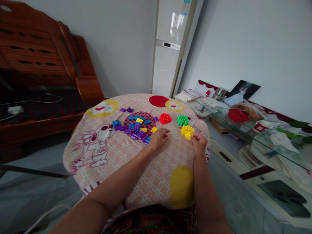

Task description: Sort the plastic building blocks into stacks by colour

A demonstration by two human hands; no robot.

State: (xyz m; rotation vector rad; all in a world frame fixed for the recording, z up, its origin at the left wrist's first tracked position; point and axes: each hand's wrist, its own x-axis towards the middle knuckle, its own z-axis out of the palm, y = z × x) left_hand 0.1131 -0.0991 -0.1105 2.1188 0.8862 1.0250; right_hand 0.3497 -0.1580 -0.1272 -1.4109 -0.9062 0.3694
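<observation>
My right hand (pixel 199 143) is at the right side of the round table, its thumb and fingertips pinched at the near edge of a yellow cluster of small plastic pieces (pixel 187 130). The pinch seems to be on one of these yellow pieces. Just behind stand a green cluster (pixel 182 120) and a red cluster (pixel 165 118), both knobbly and tightly grouped. My left hand (pixel 159 139) rests low over the cloth with its fingers loosely stretched out and nothing in them. Beside it lie a loose yellow piece (pixel 154 129) and scattered purple pieces (pixel 133 132) and blue pieces (pixel 117 123).
A patterned cloth (pixel 117 169) covers the table. To the right, a glass-topped cabinet (pixel 224 125) bears papers, a red bowl (pixel 237 115) and bags. A wooden bench (pixel 36 58) stands at left, a tall white appliance (pixel 168 48) at the back.
</observation>
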